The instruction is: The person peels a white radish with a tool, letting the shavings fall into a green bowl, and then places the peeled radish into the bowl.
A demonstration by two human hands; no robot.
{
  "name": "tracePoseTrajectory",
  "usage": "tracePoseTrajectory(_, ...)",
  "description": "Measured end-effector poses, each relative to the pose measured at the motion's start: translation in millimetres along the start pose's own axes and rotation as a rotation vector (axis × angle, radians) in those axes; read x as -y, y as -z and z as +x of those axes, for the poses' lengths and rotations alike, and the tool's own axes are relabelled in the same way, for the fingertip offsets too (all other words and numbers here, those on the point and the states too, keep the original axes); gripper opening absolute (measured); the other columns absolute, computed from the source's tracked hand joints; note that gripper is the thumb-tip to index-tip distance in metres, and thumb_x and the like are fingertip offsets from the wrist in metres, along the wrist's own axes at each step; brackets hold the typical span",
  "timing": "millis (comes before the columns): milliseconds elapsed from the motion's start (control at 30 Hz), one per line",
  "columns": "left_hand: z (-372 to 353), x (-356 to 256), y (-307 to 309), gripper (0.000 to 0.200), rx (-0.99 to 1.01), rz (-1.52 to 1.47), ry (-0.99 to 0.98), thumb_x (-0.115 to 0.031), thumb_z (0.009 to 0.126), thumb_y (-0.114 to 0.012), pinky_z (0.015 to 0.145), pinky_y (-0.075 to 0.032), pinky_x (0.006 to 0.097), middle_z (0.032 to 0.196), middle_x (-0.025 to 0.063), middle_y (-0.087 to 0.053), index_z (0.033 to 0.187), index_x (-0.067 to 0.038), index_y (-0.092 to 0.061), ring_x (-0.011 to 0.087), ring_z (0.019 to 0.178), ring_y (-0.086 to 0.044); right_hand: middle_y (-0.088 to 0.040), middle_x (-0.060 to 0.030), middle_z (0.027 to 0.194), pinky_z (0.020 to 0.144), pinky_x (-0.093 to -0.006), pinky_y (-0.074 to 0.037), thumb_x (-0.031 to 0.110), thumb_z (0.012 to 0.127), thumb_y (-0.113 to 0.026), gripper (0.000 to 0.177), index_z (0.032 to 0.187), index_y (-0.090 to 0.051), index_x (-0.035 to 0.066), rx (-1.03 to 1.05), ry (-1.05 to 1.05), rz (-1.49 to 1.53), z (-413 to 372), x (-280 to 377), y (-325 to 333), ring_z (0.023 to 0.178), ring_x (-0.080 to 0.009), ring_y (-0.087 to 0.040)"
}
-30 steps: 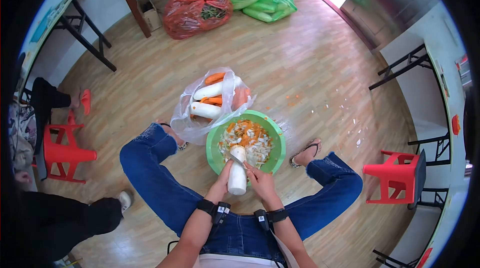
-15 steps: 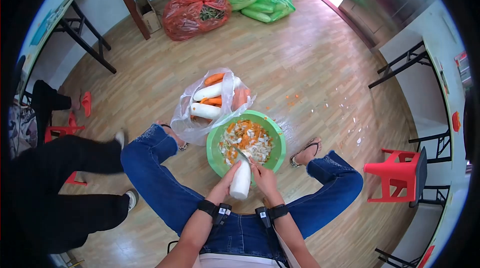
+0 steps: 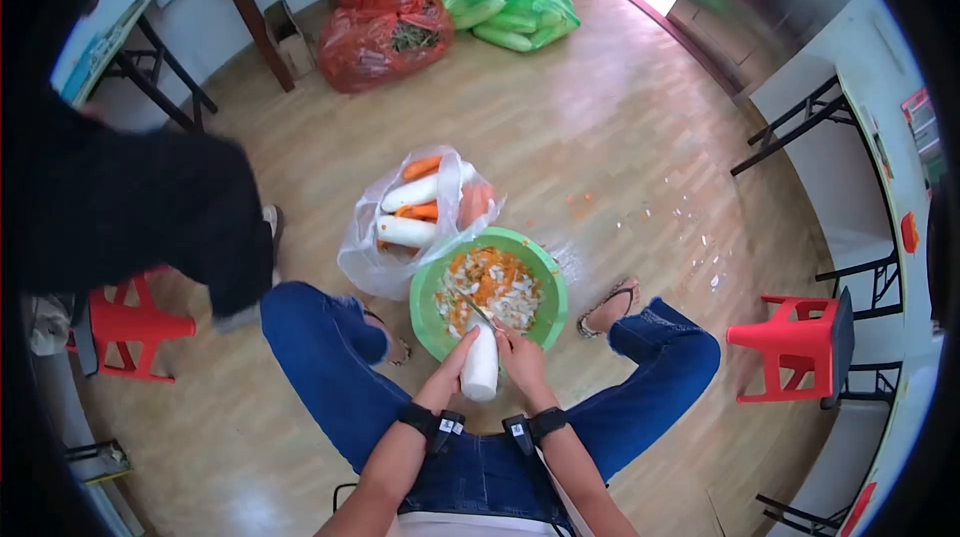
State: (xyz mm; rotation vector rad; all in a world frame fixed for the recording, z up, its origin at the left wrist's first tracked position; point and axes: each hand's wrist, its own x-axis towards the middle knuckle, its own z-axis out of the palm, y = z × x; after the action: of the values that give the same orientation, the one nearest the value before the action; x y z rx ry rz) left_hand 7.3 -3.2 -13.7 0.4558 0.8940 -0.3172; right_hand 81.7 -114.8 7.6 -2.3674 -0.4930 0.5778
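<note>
My left hand [image 3: 456, 359] is wrapped around the side of a peeled white radish [image 3: 481, 369]. In my right hand [image 3: 521, 355] is a knife [image 3: 477, 309], its narrow blade lying across the radish's far end and pointing up-left. Both hands are at the near side of a green basin [image 3: 420, 322]. Inside the basin lie chopped white and orange pieces [image 3: 495, 282]. Just behind it, a clear plastic bag [image 3: 362, 262] holds white radishes [image 3: 407, 231] and carrots [image 3: 423, 168].
A person in black trousers [image 3: 225, 207] is at the left beside a red stool [image 3: 140, 332]. Another red stool [image 3: 790, 342] stands right. Red [image 3: 390, 42] and green bags [image 3: 520, 12] sit at the back. Scraps [image 3: 700, 237] dot the floor [image 3: 600, 127].
The person at the left has walked forward, away from me, uncovering the red stool. My hands keep hold of the radish and knife, with little movement.
</note>
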Motion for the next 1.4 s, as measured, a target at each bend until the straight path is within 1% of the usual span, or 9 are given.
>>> tracePoseTrajectory(233, 5.3, 14.3, -3.2, 0.045, 0.046, 0.141, 0.021, -0.051, 0.080, -0.047, 0.046, -0.050, 0.0332, 0.068, 0.0075, -0.057, 0.093, -0.008, -0.052, 0.0199, 0.054, -0.059, -0.059, -0.0147, 0.064, 0.053, -0.0347, -0.045, 0.034, 0.084, -0.045, 0.030, 0.105, -0.059, 0.017, -0.037, -0.200, 0.121, 6.7, -13.8, 5.6, 0.058, -0.0260, -0.059)
tracePoseTrajectory(367, -0.8, 3.6, -1.9, 0.042, 0.006, 0.013, -0.039, -0.049, 0.081, -0.047, 0.046, -0.046, 0.0284, 0.070, 0.0028, -0.057, 0.096, -0.010, -0.053, 0.0138, 0.057, -0.057, -0.058, -0.0153, 0.064, 0.053, -0.0377, -0.045, 0.034, 0.085, -0.044, 0.029, 0.108, -0.058, 0.022, 0.085, -0.069, -0.043, -8.6, -14.7, -3.6, 0.058, -0.0309, -0.058)
tracePoseTrajectory(433, 0.2, 4.8, 2.1, 0.041, -0.005, 0.015, -0.056, -0.048, 0.081, -0.046, 0.048, -0.047, 0.0286, 0.070, 0.0023, -0.057, 0.097, -0.011, -0.053, 0.0138, 0.058, -0.057, -0.058, -0.0152, 0.063, 0.052, -0.0382, -0.045, 0.035, 0.084, -0.044, 0.029, 0.108, -0.058, 0.024, 0.087, -0.038, 0.071, -12.0, -2.8, 1.3, 0.057, -0.0311, -0.058)
tracePoseTrajectory(667, 7.3, 10.5, -6.5, 0.042, -0.009, 0.085, -0.062, -0.050, 0.081, -0.047, 0.048, -0.047, 0.0292, 0.070, 0.0035, -0.058, 0.093, -0.010, -0.053, 0.0155, 0.056, -0.057, -0.059, -0.0158, 0.064, 0.052, -0.0396, -0.045, 0.035, 0.084, -0.044, 0.029, 0.107, -0.058, 0.025, 0.046, -0.002, -0.176, 0.7, -5.3, 3.7, 0.056, -0.0311, -0.057)
tracePoseTrajectory(933, 7.3, 10.2, 2.0, 0.046, -0.052, 0.078, -0.053, -0.051, 0.081, -0.045, 0.047, -0.047, 0.0288, 0.071, 0.0052, -0.058, 0.096, -0.008, -0.052, 0.0163, 0.056, -0.058, -0.059, -0.0169, 0.069, 0.055, -0.0405, -0.045, 0.035, 0.085, -0.042, 0.031, 0.107, -0.058, 0.021, 0.097, -0.054, -0.103, 7.1, 6.0, -4.2, 0.063, -0.0324, -0.059)
tracePoseTrajectory(1100, 8.7, 11.2, 1.3, 0.048, -0.040, 0.068, -0.138, -0.051, 0.081, -0.045, 0.048, -0.049, 0.0307, 0.075, 0.0071, -0.059, 0.101, -0.007, -0.051, 0.0178, 0.058, -0.059, -0.060, -0.0186, 0.072, 0.058, -0.0385, -0.045, 0.035, 0.086, -0.042, 0.033, 0.101, -0.060, 0.012, -0.055, -0.147, 0.171, 8.4, -6.5, -18.3, 0.066, -0.0330, -0.058)
tracePoseTrajectory(1133, 8.8, 9.0, 5.4, 0.048, -0.001, 0.082, -0.096, -0.051, 0.081, -0.045, 0.048, -0.049, 0.0316, 0.075, 0.0073, -0.059, 0.101, -0.007, -0.051, 0.0180, 0.058, -0.059, -0.058, -0.0124, 0.064, 0.055, -0.0312, -0.043, 0.031, 0.086, -0.045, 0.030, 0.096, -0.061, 0.009, -0.077, -0.136, 0.297, 14.7, -26.6, -28.8, 0.057, -0.0197, -0.057)
tracePoseTrajectory(1267, 5.7, 6.4, 6.8, 0.047, -0.019, 0.078, -0.066, -0.050, 0.081, -0.046, 0.047, -0.050, 0.0326, 0.072, 0.0064, -0.058, 0.100, -0.008, -0.052, 0.0182, 0.055, -0.058, -0.059, -0.0119, 0.065, 0.056, -0.0304, -0.043, 0.031, 0.086, -0.046, 0.029, 0.096, -0.061, 0.009, -0.031, -0.198, 0.342, 21.9, -40.7, -32.0, 0.058, -0.0188, -0.057)
tracePoseTrajectory(1400, -0.4, 4.4, 2.7, 0.043, -0.036, 0.014, -0.108, -0.047, 0.081, -0.048, 0.049, -0.047, 0.0283, 0.073, 0.0037, -0.058, 0.097, -0.008, -0.054, 0.0142, 0.059, -0.057, -0.059, -0.0149, 0.066, 0.056, -0.0342, -0.045, 0.034, 0.086, -0.044, 0.029, 0.107, -0.058, 0.019, 0.047, -0.054, 0.054, -4.1, 8.5, -2.1, 0.059, -0.0256, -0.059)
